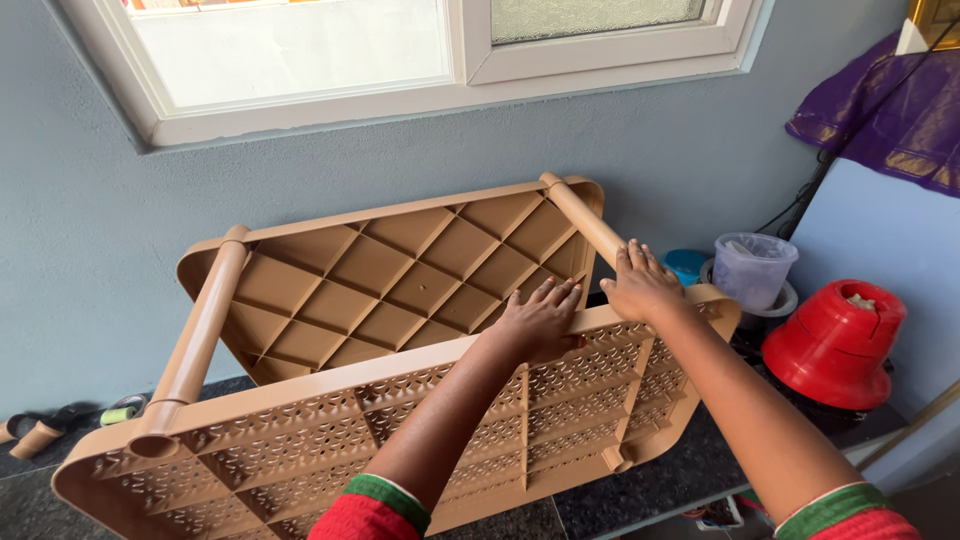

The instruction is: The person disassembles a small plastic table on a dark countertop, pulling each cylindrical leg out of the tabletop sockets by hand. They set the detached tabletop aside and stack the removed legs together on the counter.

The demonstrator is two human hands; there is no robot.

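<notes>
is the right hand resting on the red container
No, the right hand lies on the tan plastic rack by a tube leg, apart from the red container.

Tan plastic rack (400, 300) with lattice-patterned shelves; red container (835, 345) at right; purple cloth (890, 120) with gold border far right; grey-blue wall (90, 230).

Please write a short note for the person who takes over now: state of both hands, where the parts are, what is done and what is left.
Left hand: flat on the edge of the near shelf panel, open.
Right hand: on the right post where it meets that panel.
Far shelf panel leans toward the wall; left post also joins both panels.
Done: two posts fitted.
Left: one corner socket shows no post; loose tubes lie on the floor.
</notes>
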